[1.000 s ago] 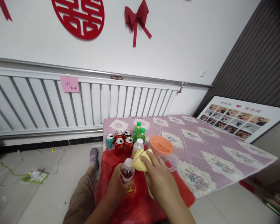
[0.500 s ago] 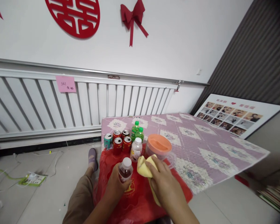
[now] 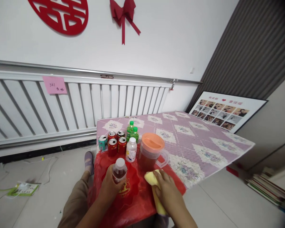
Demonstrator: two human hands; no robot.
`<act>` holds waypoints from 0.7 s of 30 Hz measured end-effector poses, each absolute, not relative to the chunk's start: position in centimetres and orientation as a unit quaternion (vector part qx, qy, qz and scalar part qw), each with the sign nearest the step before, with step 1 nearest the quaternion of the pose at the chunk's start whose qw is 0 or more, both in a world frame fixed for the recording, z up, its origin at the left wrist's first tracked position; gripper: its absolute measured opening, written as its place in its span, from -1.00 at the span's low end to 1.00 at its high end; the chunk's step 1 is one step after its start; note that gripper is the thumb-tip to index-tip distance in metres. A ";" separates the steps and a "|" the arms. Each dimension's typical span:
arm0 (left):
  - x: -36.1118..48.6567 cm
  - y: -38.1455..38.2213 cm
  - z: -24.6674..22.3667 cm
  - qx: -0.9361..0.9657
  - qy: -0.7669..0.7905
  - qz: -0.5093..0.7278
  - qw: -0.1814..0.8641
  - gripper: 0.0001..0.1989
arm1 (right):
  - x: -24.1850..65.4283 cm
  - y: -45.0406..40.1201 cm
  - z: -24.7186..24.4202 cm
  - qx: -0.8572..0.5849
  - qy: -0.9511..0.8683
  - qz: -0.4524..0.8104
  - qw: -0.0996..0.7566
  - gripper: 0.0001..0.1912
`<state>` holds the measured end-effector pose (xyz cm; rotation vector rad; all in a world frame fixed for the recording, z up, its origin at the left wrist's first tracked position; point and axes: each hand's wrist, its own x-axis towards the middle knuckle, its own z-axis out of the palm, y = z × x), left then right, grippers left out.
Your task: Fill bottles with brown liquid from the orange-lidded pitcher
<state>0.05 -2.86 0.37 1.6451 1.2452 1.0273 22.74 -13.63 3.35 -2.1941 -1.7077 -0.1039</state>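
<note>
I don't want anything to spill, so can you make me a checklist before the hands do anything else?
1. Left hand gripping the held bottle: ok, fingers are wrapped around it.
2. White cap on that bottle: ok, it's on; how tight, cannot tell.
3. Right hand holding the yellow cloth: ok.
4. Orange lid on the pitcher: ok, it's on top.
5. Front red cans closed: not ok, dark openings show in their tops.
6. Those cans empty: cannot tell, their insides are hidden.
</note>
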 end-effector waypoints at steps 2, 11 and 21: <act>0.0 -2.9 0.4 0.651 0.501 0.407 0.399 -0.41 | 22.2 -13.4 2.4 -0.767 -0.618 -0.001 0.173 -0.48; 0.0 -2.9 0.3 0.658 0.496 0.405 0.396 -0.43 | 23.8 -14.8 -0.2 -0.808 -0.530 0.037 0.253 -0.40; 0.2 -3.2 -0.1 0.641 0.512 0.403 0.406 -0.23 | 23.0 -15.4 -1.4 -0.823 -0.463 0.137 0.299 -0.40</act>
